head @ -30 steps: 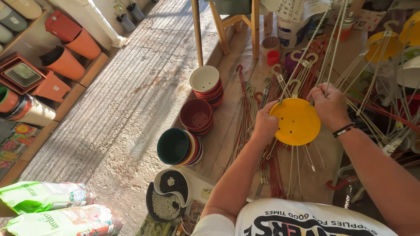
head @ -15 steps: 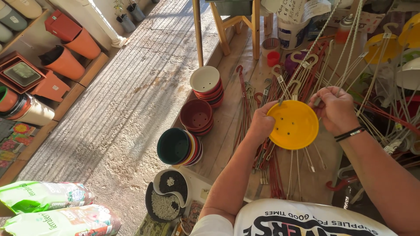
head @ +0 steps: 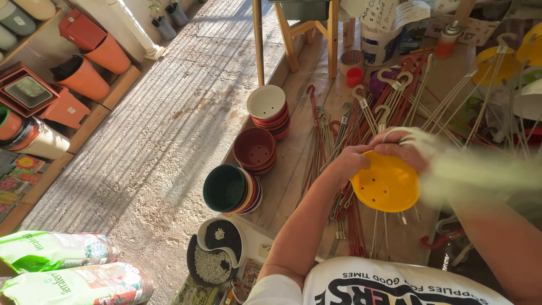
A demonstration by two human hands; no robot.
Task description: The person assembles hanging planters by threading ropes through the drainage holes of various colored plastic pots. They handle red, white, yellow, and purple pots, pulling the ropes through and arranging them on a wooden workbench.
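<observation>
Both hands have closed in on the yellow pot over the wooden bench: left hand pinches its rim, right hand, a blur now, grips the top edge with white hanger wires. Bottom left lie two green bags; a white labelled bucket sits up top

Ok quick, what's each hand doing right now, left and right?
Left hand: closed on the rim of the yellow dish.
Right hand: on the dish's far rim, motion-blurred; grip cannot be told.
</observation>
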